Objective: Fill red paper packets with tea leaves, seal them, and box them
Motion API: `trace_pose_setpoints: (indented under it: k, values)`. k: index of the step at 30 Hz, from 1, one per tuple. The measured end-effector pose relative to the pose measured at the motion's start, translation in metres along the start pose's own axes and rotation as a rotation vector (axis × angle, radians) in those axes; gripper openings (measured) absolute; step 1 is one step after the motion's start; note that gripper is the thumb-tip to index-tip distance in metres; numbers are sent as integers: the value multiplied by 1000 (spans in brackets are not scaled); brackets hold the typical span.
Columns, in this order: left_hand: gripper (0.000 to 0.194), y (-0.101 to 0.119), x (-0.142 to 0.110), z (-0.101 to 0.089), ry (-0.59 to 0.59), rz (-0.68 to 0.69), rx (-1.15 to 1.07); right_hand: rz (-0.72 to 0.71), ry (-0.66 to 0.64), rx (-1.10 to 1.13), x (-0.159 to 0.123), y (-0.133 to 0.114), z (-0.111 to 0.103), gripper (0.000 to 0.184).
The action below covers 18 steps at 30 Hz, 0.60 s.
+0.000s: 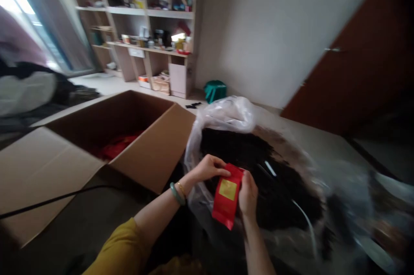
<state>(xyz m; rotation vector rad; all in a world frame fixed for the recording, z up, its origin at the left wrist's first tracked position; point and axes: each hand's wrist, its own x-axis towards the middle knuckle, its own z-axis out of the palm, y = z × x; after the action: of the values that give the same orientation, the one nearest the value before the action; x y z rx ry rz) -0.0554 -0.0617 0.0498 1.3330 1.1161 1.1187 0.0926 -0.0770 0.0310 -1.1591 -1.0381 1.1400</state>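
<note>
Motion blur is smearing the right side of the clear plastic bag (339, 206) of dark loose material, so its far rim is dissolving into grey streaks. The small red foil pouch with a gold label (227, 197) is hiding part of the right hand (248, 195), and the label's print is too small to read. The open brown cardboard box (152, 154) is concealing most of the red packets (113, 147) inside. Items on the pale wooden shelves (155, 11) are blurring beyond recognition. The yellow sleeve (123, 251) is running off the bottom edge.
</note>
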Motion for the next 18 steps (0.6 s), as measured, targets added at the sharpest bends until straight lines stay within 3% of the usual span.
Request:
trace_pose_setpoints:
  k: [2,5,7,9,11,13,15,16,18]
  values:
    - [21,10,-17,-16,110,-3,45,-51,-95,-39,-6,0,9,50]
    - [15,37,-44,-57,506,20,286,-187,-194,-11,-11,-5,25,47]
    - [17,61,-67,-97,844,27,377,-193,-220,1,-15,-9,34,45]
    - [21,85,-90,-145,1069,31,443,-155,-236,-6,-21,-11,39,44]
    - [24,103,-109,-191,1244,31,507,-125,-231,-14,-25,-10,39,43]
    - [27,112,-121,-226,1364,9,570,-106,-207,-16,-28,-7,35,41]
    - [35,108,-123,-238,1504,-41,788,-89,-169,-11,-30,-5,27,40]
    - [43,102,-120,-234,1537,-28,850,-82,-146,-6,-32,-5,22,40]
    - [44,80,-106,-205,1428,129,887,-73,-88,2,-37,-7,11,39]
